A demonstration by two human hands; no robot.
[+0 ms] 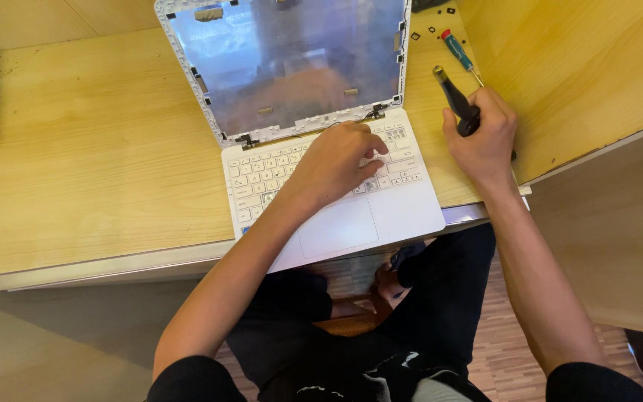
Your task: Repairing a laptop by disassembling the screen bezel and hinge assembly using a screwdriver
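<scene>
White laptop point(336, 186) sits half off the worktop point(98, 149) edge — light, bare lid looks fragile. Left hand point(336, 160) fingers rest loosely curled on keys; right hand point(485, 134) fingers are wrapped round a black screwdriver point(455, 100). Hold the base, I'd say.

The person wore black short sleeves point(187, 376) and black trousers point(440, 298); both forearms were bare, without watch or rings.

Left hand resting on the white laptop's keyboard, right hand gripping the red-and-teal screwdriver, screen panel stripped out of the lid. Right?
One thing is off. In the head view the right hand grips the black-handled screwdriver; the red-and-teal screwdriver lies untouched on the desk behind it. The left hand does rest on the white laptop keyboard, and the lid is stripped.
</scene>
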